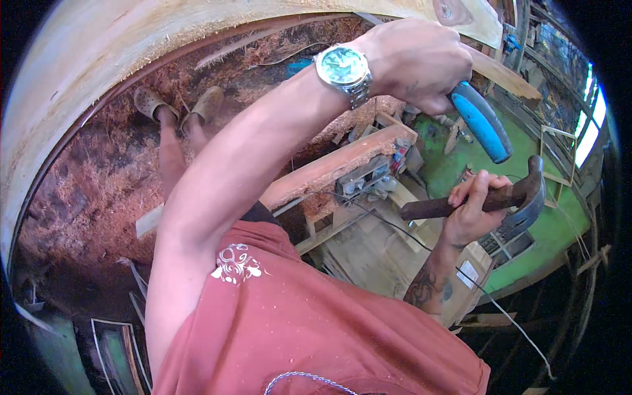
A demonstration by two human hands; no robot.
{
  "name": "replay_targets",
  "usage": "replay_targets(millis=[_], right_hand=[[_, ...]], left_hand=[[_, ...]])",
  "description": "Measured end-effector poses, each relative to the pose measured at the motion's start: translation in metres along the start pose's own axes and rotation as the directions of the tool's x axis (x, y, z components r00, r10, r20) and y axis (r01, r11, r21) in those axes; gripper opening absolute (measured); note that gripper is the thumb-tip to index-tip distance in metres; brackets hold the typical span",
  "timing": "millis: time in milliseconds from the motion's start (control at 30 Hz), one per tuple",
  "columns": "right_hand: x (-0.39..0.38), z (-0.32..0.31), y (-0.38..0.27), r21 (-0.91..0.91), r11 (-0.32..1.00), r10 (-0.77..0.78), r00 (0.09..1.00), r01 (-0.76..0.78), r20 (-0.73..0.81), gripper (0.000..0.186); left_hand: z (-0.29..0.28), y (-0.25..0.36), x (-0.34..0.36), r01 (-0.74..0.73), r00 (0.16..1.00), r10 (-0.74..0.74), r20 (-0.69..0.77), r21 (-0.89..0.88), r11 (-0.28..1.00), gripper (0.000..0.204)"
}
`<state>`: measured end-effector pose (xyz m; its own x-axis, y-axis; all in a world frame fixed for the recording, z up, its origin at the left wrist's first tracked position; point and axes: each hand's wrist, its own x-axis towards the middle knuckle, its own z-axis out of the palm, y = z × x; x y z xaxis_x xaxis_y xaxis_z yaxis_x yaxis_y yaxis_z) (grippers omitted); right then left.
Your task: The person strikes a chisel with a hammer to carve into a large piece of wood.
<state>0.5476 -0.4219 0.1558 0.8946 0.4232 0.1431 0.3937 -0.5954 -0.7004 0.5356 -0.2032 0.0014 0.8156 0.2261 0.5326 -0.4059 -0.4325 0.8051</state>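
Note:
My left hand [418, 66] is closed in a fist around a tool with a thick blue-and-black handle [482, 126]. The butt of the handle sticks out below the fist, toward the lower right; its working end is hidden. A metal watch [342, 66] circles that wrist. Lower right, my right hand [473, 209] wraps around the dark shaft of a claw hammer [534, 187] near its head. The curved metal head is to the right of the fingers, and the shaft points left. The two tools are apart.
A long timber beam [349, 161] with shavings on it crosses behind my left forearm. Boards [368, 253] and a dark cable [401, 232] lie near my right forearm. Reddish shavings [85, 178] cover the ground around feet in tan clogs [156, 103]. A curved pale wood slab [99, 52] borders the upper left.

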Motion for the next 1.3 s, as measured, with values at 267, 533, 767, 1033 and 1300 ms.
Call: replay_targets(millis=[267, 533, 767, 1033, 1300], right_hand=[[0.008, 0.003, -0.006, -0.036, 0.999, 0.005, 1.000, -0.005, -0.014, 0.014], [0.013, 0.003, -0.007, -0.041, 0.999, -0.019, 1.000, 0.020, 0.006, 0.012], [0.029, -0.003, -0.045, 0.020, 0.950, -0.298, 0.923, 0.312, -0.245, 0.011], [-0.002, 0.024, 0.022, -0.557, 0.802, -0.141, 0.975, 0.214, 0.171, 0.009], [-0.002, -0.011, 0.015, 0.130, 0.991, 0.025, 0.999, -0.027, 0.020, 0.016]], left_hand=[[0.009, -0.004, 0.005, 0.008, 1.000, -0.009, -0.026, -0.065, 0.998, 0.016], [0.006, -0.012, 0.006, 0.046, 0.998, -0.044, 0.033, -0.076, 0.996, 0.017], [0.010, -0.018, 0.006, -0.054, 0.998, 0.056, 0.022, -0.086, 0.995, 0.018], [-0.010, -0.013, 0.012, 0.028, 0.990, -0.016, 0.139, -0.087, 0.996, 0.015], [0.028, 0.022, -0.009, 0.003, 0.992, -0.004, 0.129, 0.010, 1.000, 0.014]])
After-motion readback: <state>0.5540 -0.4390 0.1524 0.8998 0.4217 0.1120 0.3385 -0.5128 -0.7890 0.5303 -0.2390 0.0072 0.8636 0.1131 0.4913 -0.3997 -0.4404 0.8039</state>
